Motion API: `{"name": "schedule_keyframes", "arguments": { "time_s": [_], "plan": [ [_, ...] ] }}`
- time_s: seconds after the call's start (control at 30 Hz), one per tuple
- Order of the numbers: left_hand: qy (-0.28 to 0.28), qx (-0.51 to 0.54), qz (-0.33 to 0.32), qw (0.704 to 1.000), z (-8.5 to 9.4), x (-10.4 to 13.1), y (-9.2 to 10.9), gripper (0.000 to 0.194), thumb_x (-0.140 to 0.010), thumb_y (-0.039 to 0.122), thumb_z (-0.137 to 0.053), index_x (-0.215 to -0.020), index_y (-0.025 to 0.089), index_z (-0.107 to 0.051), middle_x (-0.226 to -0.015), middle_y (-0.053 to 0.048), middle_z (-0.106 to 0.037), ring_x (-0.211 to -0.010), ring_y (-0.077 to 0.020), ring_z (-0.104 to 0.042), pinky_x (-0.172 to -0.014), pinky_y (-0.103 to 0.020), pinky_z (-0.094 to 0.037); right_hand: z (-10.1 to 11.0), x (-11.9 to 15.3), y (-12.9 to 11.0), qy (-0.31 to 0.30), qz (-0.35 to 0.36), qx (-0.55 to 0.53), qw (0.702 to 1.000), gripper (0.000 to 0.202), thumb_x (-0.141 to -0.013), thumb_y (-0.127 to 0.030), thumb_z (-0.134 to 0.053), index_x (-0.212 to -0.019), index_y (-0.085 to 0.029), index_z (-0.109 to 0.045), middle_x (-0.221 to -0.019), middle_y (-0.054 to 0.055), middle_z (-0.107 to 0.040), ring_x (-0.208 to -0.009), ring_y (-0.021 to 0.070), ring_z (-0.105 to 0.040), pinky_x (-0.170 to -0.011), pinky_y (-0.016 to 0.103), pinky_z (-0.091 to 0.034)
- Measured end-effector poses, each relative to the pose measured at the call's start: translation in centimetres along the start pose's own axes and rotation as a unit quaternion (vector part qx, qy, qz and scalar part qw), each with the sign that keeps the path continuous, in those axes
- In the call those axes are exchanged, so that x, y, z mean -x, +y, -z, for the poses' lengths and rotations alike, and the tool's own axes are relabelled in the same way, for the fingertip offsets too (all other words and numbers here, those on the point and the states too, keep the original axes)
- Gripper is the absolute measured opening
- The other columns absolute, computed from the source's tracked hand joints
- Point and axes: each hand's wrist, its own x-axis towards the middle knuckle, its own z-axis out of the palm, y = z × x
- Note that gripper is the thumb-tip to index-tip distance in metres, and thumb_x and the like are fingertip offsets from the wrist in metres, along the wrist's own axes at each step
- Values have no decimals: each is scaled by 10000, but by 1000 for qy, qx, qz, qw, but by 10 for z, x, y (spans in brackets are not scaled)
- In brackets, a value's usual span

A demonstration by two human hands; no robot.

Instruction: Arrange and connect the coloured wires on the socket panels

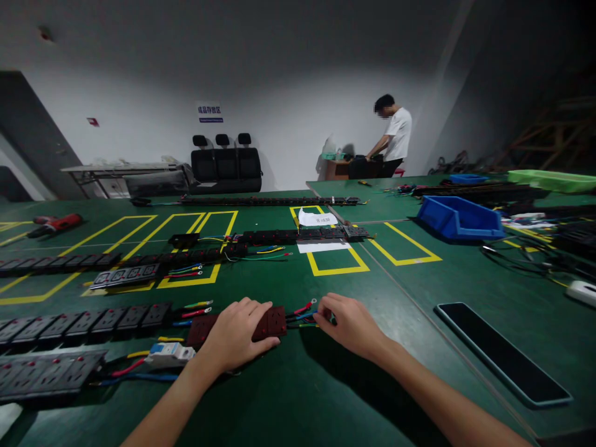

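Clasping red socket strip [276, 321]: left hand [238, 330], palm down | pinching wires [303, 308]: right hand [348, 320], curled

You can cross green tabletop [270, 403], bottom centre; a dark-red socket strip [277, 321] blocks centre, a black blue-edged smartphone [503, 354] lower right.

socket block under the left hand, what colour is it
The socket block is dark red, seen best in the head view.
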Motion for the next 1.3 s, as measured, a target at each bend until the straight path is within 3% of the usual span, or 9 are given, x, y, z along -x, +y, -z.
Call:
{"name": "schedule_keyframes", "arguments": {
  "time_s": [0.37, 1.3],
  "plan": [
    [14, -3, -14, 1000, -1, 0, -1, 614, -909, 608, -653, -1329, 161, -619, -1166, -130, -712, -1024, -293, -652, -872, -418, -526, 0, 1, -1, -3, 8, 2, 1000, 135, -947, -213, -616, -813, -213, -622, -791, -7, -655, -678, 141, -602, -611, 266, -352],
    [-9, 6, -9, 1000, -4, -1, -2, 652, -914, 612, -659, -1369, 150, -586, -1223, -126, -694, -1069, -306, -629, -893, -447, -491, 3, 4, -3, -36, 3, 6, 999, 116, -947, -226, -614, -834, -210, -633, -810, -4, -662, -655, 140, -583, -607, 272, -317]
  ]
}}
